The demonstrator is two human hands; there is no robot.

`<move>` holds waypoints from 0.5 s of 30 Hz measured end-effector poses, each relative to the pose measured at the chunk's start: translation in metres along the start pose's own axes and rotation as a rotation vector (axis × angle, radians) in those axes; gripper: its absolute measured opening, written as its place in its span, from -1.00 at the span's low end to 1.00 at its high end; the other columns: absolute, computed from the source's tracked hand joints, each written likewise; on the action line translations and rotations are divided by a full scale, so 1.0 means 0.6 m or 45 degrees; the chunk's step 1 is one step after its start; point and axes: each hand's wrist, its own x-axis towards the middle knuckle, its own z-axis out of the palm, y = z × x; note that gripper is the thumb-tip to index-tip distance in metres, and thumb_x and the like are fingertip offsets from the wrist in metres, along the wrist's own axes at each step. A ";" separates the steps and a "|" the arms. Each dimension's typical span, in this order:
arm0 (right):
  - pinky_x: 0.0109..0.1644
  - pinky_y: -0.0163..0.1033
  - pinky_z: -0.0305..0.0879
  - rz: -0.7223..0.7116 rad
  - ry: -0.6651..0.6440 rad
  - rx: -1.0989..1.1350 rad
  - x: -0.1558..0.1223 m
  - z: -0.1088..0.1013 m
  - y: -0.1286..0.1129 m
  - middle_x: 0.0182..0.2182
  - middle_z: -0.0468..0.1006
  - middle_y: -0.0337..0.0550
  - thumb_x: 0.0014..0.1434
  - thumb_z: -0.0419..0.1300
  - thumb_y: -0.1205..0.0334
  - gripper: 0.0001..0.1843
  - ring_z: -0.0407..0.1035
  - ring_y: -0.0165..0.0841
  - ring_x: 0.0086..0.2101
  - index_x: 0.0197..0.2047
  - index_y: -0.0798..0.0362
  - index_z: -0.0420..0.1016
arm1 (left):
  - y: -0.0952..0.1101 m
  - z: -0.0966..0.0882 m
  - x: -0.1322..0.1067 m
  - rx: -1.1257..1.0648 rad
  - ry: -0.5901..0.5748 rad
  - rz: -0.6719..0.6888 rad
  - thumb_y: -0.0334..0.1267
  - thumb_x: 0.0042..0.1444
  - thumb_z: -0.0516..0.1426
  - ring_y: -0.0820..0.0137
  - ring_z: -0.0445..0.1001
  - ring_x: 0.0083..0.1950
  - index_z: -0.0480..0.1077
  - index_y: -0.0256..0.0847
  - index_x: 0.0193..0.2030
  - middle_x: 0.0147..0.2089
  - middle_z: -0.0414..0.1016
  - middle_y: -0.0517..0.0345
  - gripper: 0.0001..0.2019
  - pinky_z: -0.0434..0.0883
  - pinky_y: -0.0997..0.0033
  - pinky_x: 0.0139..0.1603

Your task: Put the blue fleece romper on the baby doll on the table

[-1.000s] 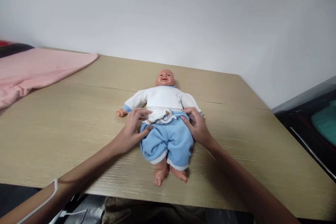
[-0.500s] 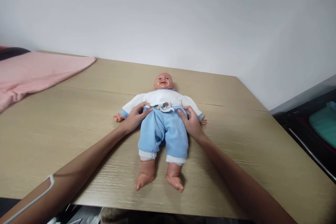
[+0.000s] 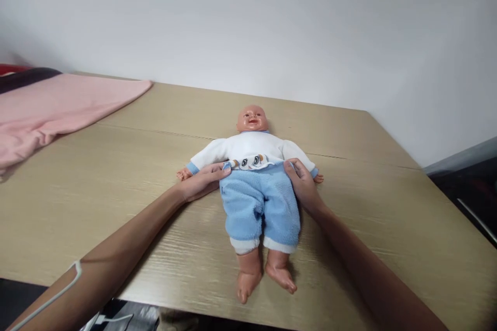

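Note:
A baby doll [image 3: 258,145] lies on its back on the table, head away from me and bare feet toward me. It wears a white top with blue cuffs and fuzzy blue pants [image 3: 260,196] with white leg hems. At the waist a white fold with printed cartoon eyes [image 3: 254,161] lies over the upper edge. My left hand [image 3: 207,180] pinches the left side of the waistband between thumb and fingers. On the opposite side, my right hand [image 3: 302,178] has its thumb over the waistband and its fingers curled behind.
A pink cloth [image 3: 66,106] is spread at the table's far left, beside something dark and red. The wooden table [image 3: 163,248] meets a pale wall [image 3: 248,26] at the back. White cables [image 3: 116,316] hang below the front edge. A dark object [image 3: 473,191] stands beyond the right edge.
The waistband is drawn wider and straighter between my hands, showing more of the printed fold. The doll's legs have shifted closer together. My view has turned slightly left.

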 end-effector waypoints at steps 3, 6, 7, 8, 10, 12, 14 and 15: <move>0.00 -0.14 0.30 0.062 -0.186 -0.037 0.000 -0.027 -0.006 -0.30 0.45 -0.24 0.31 0.34 -0.23 -0.59 0.35 -0.20 -0.20 -0.24 -0.05 0.53 | 0.005 0.000 -0.006 0.165 0.009 0.014 0.10 0.33 0.40 0.16 0.61 0.04 0.64 -0.18 0.06 0.01 0.68 -0.02 -0.60 0.50 0.22 0.18; -0.03 -0.11 0.27 0.091 -0.283 -0.095 0.000 -0.046 -0.011 -0.34 0.46 -0.23 0.24 0.41 -0.20 -0.60 0.33 -0.19 -0.23 -0.32 -0.03 0.56 | 0.016 -0.001 -0.016 0.512 0.078 0.096 0.04 0.39 0.36 0.07 0.57 0.22 0.66 -0.08 0.13 0.15 0.68 0.03 -0.68 0.44 0.17 0.34; -0.03 -0.11 0.26 0.092 -0.290 -0.116 0.000 -0.048 -0.011 -0.34 0.46 -0.23 0.21 0.43 -0.20 -0.59 0.32 -0.18 -0.23 -0.34 -0.03 0.56 | 0.020 -0.001 -0.019 0.593 0.087 0.126 0.05 0.39 0.35 0.02 0.54 0.30 0.66 -0.05 0.16 0.21 0.67 0.05 -0.67 0.40 0.14 0.43; -0.02 -0.10 0.25 0.098 -0.287 -0.124 0.000 -0.048 -0.011 -0.34 0.46 -0.23 0.19 0.44 -0.21 -0.58 0.32 -0.18 -0.22 -0.35 -0.03 0.55 | 0.022 0.000 -0.022 0.636 0.095 0.147 0.06 0.39 0.35 -0.01 0.50 0.37 0.66 -0.02 0.19 0.25 0.67 0.06 -0.65 0.34 0.11 0.51; 0.00 -0.10 0.26 0.134 -0.259 -0.096 -0.002 -0.041 -0.007 -0.32 0.46 -0.22 0.19 0.44 -0.26 -0.54 0.33 -0.17 -0.20 -0.34 -0.04 0.54 | 0.023 0.002 -0.024 0.631 0.132 0.142 0.06 0.37 0.35 -0.06 0.44 0.45 0.67 0.01 0.21 0.31 0.65 0.08 -0.63 0.26 0.10 0.58; 0.01 -0.10 0.29 0.178 -0.212 -0.037 -0.006 -0.031 -0.001 -0.30 0.46 -0.23 0.21 0.42 -0.34 -0.50 0.33 -0.18 -0.19 -0.27 -0.05 0.54 | 0.018 0.005 -0.023 0.558 0.217 0.105 0.04 0.33 0.37 -0.07 0.44 0.45 0.68 -0.03 0.16 0.28 0.67 0.07 -0.64 0.30 0.13 0.53; -0.01 -0.12 0.31 0.196 -0.165 0.016 -0.010 -0.022 0.005 -0.29 0.44 -0.25 0.25 0.37 -0.40 -0.46 0.32 -0.20 -0.21 -0.22 -0.06 0.50 | 0.009 0.007 -0.017 0.401 0.298 0.082 0.01 0.28 0.40 -0.03 0.52 0.31 0.69 -0.09 0.07 0.14 0.71 0.05 -0.68 0.40 0.16 0.40; -0.02 -0.13 0.31 0.192 -0.151 0.031 -0.012 -0.018 0.008 -0.28 0.43 -0.26 0.27 0.35 -0.42 -0.45 0.31 -0.22 -0.22 -0.20 -0.07 0.49 | 0.004 0.008 -0.013 0.288 0.310 0.082 -0.01 0.25 0.41 0.00 0.57 0.21 0.68 -0.12 0.01 0.04 0.72 0.05 -0.69 0.43 0.17 0.32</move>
